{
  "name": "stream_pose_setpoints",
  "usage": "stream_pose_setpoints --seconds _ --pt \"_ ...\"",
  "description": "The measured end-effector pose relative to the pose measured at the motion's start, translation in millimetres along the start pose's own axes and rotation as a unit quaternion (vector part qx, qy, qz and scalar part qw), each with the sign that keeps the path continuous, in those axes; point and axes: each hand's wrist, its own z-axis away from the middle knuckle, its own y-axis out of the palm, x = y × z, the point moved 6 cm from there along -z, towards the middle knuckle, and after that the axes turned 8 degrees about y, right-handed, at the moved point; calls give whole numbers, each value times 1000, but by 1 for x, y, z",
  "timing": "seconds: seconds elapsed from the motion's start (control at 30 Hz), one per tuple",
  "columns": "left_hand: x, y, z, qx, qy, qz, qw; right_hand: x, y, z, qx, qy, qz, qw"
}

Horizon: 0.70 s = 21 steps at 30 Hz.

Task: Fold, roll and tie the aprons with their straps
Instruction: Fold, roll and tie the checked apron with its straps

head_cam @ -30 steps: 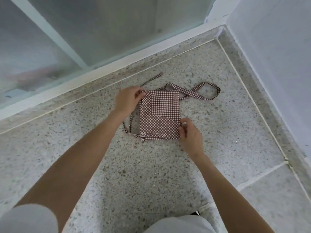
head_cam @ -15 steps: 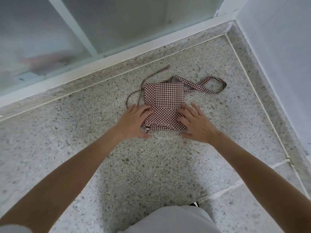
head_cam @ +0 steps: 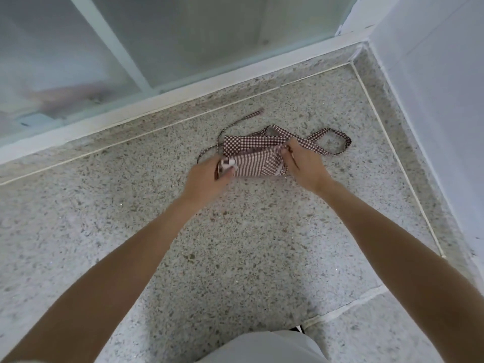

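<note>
1. Head view, where it is lying: I am looking down at the checked apron [head_cam: 252, 157] on the speckled floor [head_cam: 235, 244], in the corner between the glass door frame [head_cam: 162, 98] and the white wall [head_cam: 432, 100]. It is already folded to a narrow packet, and the near edge is curling up and over into a roll.

2. Head view, hands: my left hand [head_cam: 209, 179] is gripping the left end of the roll, fingers curled round it. My right hand [head_cam: 305, 167] is pinching the right end, fingers bent into the cloth. The two hands are apart, one at each end of the bundle.

3. Head view, handling: I am judging the cloth thin, light and limp. It is holding no shape of its own, so the roll will likely spring loose if either end is let go. The ends are the sensible places to hold, with the thumbs tucking the cloth under.

4. Head view, axis: the roll's long axis is running left to right across the frame, roughly parallel to the door frame. The rolling direction is pointing away from me, toward the still-flat far part.

5. Head view, straps: the wide strap loop [head_cam: 330, 142] is trailing off to the right beyond the right hand; a thin strap [head_cam: 241, 120] is snaking off toward the door. Both are lying free, ready for tying.
</note>
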Motion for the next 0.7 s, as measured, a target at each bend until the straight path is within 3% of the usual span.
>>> stream_pose_setpoints --seconds 0.2,0.37,0.43,0.6,0.7 --pt "22 1 -41 10 -130 -71 989 -14 10 -33 -8 171 63 983" --pt "24 8 -22 73 -133 -51 987 -11 21 9 -14 218 25 976" --pt "22 4 5 38 -118 -37 992 -8 36 48 -6 241 -22 970" --pt "-14 -22 98 -181 -24 -47 982 11 75 148 -13 354 -170 919" --pt "-11 -4 149 -151 -99 51 982 27 101 183 25 400 -239 884"
